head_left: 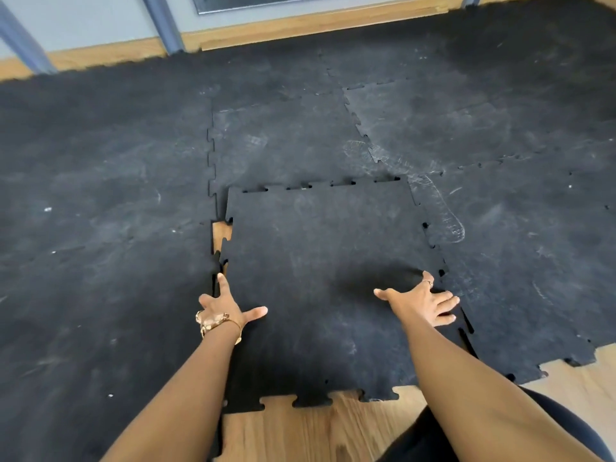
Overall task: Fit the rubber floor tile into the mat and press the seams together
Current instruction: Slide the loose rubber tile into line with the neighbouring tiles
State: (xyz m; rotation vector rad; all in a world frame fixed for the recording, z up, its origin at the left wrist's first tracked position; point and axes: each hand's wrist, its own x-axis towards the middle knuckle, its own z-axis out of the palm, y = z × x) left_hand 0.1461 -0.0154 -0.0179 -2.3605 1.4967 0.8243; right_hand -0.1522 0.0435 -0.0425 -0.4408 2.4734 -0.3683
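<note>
Both hands are flat on the tile (320, 261), and nothing is gripped. The left hand (223, 306) has its fingers splayed wide, index finger running along the tile's left edge, thumb pointing inward across the rubber. The right hand (423, 303) is spread just as open, its fingertips reaching over the right edge where the toothed tabs meet the mat (100, 195). That spacing looks deliberate: one palm per side seam, so the tile can be nudged square and pushed down evenly.

The tile sits in the gap of the mat, directly beyond and between the fingers. It is not seated yet. Just past the left index finger a sliver of wooden floor (220, 232) shows through, so the left seam is open there. Farther ahead of the fingers, the far edge shows small dark gaps between tabs, and it may be riding slightly on top of its neighbour.

The material is dense black rubber, matte and grainy, scuffed with pale dusty streaks and a shoe print (440, 208) beyond the right fingertips. Edges are cut in jigsaw knobs. Behind the wrists, the near tabs hang free over bare wood.
</note>
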